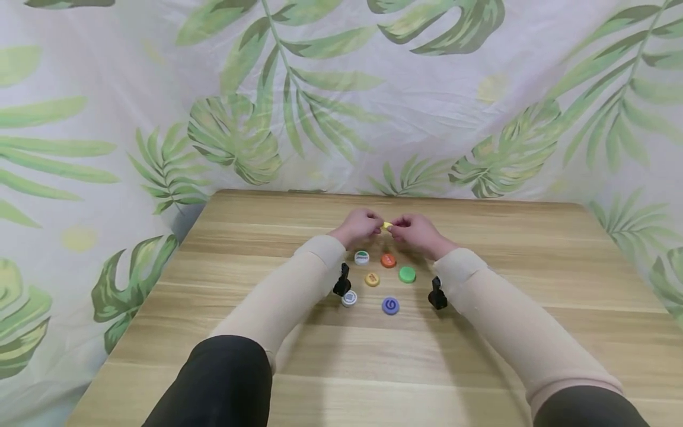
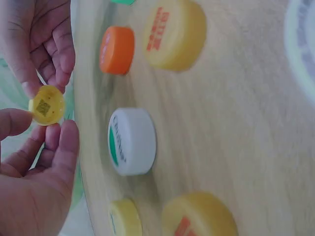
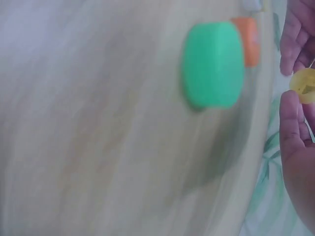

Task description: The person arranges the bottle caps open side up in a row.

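A yellow bottle cap [image 1: 386, 225] is held up above the far part of the table. My left hand [image 1: 363, 228] pinches one side of it between thumb and fingers. On the opposite side, my right hand [image 1: 416, 231] pinches it too. The left wrist view shows the hollow inside of this yellow cap [image 2: 47, 105], with a dark square code printed in it. Only part of the cap [image 3: 304, 86] fits in the right wrist view, at the right edge. Closest below the hands lie a white cap with green print [image 1: 361, 257] and an orange cap [image 1: 388, 260].
On the wooden table [image 1: 256, 267] also lie a green cap [image 1: 407, 274], a golden-yellow cap [image 1: 372, 279], a white cap [image 1: 349, 298] and a blue cap [image 1: 391, 306]. A pale yellow cap [image 2: 126, 218] shows in the left wrist view. Leaf-patterned cloth [image 1: 331, 118] hangs behind.
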The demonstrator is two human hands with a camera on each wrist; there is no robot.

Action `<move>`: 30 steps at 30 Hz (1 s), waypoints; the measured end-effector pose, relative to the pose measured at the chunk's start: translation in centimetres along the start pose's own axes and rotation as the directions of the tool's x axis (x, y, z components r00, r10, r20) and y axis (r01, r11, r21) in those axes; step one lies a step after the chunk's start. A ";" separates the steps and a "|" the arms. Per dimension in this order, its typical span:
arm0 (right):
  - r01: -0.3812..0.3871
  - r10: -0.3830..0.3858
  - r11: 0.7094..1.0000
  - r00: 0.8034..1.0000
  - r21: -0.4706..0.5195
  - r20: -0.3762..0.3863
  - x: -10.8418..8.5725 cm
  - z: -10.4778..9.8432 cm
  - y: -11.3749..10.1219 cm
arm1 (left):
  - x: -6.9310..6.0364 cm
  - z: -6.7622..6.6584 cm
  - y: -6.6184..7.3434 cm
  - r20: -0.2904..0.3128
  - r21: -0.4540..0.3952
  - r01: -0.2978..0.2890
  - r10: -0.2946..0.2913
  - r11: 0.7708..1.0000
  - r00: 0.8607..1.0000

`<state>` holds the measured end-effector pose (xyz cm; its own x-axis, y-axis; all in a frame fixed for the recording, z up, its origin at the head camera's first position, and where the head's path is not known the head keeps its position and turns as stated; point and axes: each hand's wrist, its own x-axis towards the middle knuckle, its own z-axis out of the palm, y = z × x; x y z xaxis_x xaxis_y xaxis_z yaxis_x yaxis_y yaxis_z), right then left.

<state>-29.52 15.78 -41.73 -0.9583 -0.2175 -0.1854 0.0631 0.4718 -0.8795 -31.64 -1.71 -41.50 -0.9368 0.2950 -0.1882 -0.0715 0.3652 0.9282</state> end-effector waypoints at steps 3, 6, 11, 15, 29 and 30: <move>-0.016 0.018 0.996 1.000 0.091 -0.015 0.3 0.7 -0.9 | 0.0 -0.6 -0.1 -0.016 -0.144 0.025 -0.027 0.989 1.000; -0.004 0.014 0.985 0.998 0.170 -0.056 0.7 1.3 -1.8 | 0.0 -1.4 -0.2 -0.034 -0.223 0.037 -0.046 0.974 0.998; 0.068 -0.031 0.972 0.986 0.227 -0.162 1.4 2.4 -3.0 | -0.1 -2.5 -0.3 -0.086 -0.251 0.014 -0.036 0.968 0.996; 0.084 -0.043 0.976 0.979 0.201 -0.198 1.9 3.2 -3.7 | -0.3 -3.3 -0.3 -0.137 -0.244 -0.015 -0.019 0.970 0.990; 0.072 -0.043 0.987 0.980 0.144 -0.194 3.6 5.6 -4.9 | -1.1 -5.6 -1.0 -0.238 -0.106 -0.021 -0.005 0.994 0.971; 0.064 -0.037 0.988 0.981 0.142 -0.191 3.7 5.8 -4.9 | -1.1 -5.8 -1.0 -0.238 -0.105 -0.016 -0.010 0.994 0.971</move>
<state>-31.72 7.71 -40.64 -0.9956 -0.0670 -0.0659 0.0401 0.3308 -0.9429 -32.48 -7.55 -40.40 -0.9906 0.0730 -0.1156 -0.0924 0.2659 0.9596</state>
